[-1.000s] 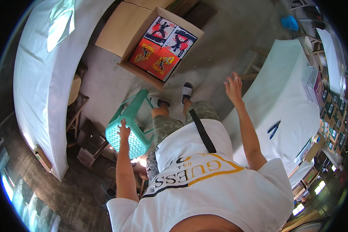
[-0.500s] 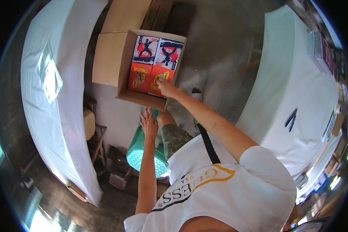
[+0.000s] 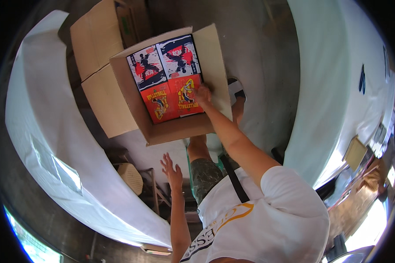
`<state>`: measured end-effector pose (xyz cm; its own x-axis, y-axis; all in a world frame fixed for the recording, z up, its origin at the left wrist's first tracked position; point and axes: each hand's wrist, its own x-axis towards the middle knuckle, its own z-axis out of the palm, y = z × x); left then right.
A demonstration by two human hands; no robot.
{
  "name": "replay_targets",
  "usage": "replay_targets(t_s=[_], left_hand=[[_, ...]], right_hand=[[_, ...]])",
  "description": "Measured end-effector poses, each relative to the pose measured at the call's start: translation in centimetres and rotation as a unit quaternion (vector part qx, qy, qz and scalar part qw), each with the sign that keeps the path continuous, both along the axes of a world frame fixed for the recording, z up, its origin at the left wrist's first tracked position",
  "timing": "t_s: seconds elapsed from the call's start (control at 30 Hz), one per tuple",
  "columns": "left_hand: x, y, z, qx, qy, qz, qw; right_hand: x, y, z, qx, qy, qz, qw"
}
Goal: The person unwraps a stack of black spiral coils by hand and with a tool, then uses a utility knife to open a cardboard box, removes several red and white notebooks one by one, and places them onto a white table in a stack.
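Note:
An open cardboard box (image 3: 169, 132) holds flat books or notebooks in a two-by-two layout. At the far side lie two white covers (image 3: 148, 65) with dark figures and red splashes; at the near side, a left red cover (image 3: 159, 105) and a right red cover (image 3: 186, 97) with yellow artwork. My right hand (image 3: 203, 95) reaches in at the right edge of the red covers, by the box's right wall. Its fingers are curled, and their tips are hard to see. My left hand (image 3: 172, 171) hovers below the box's near edge, fingers spread, holding nothing.
White-covered tables stand on the left (image 3: 66, 118) and right (image 3: 324, 87). Dark-handled pliers (image 3: 362, 79) lie on the right one. A wooden folding chair (image 3: 131, 179) is at lower left. Part of a green stool shows under the box. Box flaps (image 3: 109, 103) spread out leftward.
The view has shifted and turned, and the box looks nearer. My right hand has moved from the right red cover's face to its right edge. My left hand has come away from the box's near edge.

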<state>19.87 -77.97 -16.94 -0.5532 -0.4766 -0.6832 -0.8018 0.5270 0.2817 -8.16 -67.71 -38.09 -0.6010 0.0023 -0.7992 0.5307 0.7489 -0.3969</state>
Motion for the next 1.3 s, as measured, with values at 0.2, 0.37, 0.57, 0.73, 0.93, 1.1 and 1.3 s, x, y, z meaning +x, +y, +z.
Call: replay_targets(t_s=[0.2, 0.37, 0.57, 0.73, 0.93, 1.1, 1.3], left_hand=[[3.0, -7.1, -1.1, 0.030, 0.067, 0.055, 0.996], [1.2, -7.7, -1.0, 0.060, 0.056, 0.079, 0.994], [1.1, -8.7, -0.9, 0.063, 0.078, 0.052, 0.994], [2.0, -9.5, -2.7, 0.123, 0.096, 0.113, 0.981], [0.8, -9.7, -2.3, 0.108, 0.101, 0.071, 0.986], [2.6, -10.4, -2.8, 0.108, 0.040, 0.130, 0.985], [4.0, -10.0, -4.9, 0.141, 0.105, 0.090, 0.980]], right_hand=[[4.5, -2.7, -1.4, 0.119, 0.260, -0.001, 0.958], [5.0, -3.2, -3.0, 0.074, 0.273, -0.070, 0.956], [1.3, -3.9, -3.1, 0.076, 0.078, -0.025, 0.994], [1.8, -3.2, -4.8, 0.049, 0.179, 0.003, 0.983], [1.3, 1.9, -6.9, -0.252, 0.028, -0.120, 0.960], [2.4, -0.1, -3.6, -0.212, 0.083, -0.221, 0.948], [4.1, -1.4, -2.8, -0.196, 0.085, -0.185, 0.959]])
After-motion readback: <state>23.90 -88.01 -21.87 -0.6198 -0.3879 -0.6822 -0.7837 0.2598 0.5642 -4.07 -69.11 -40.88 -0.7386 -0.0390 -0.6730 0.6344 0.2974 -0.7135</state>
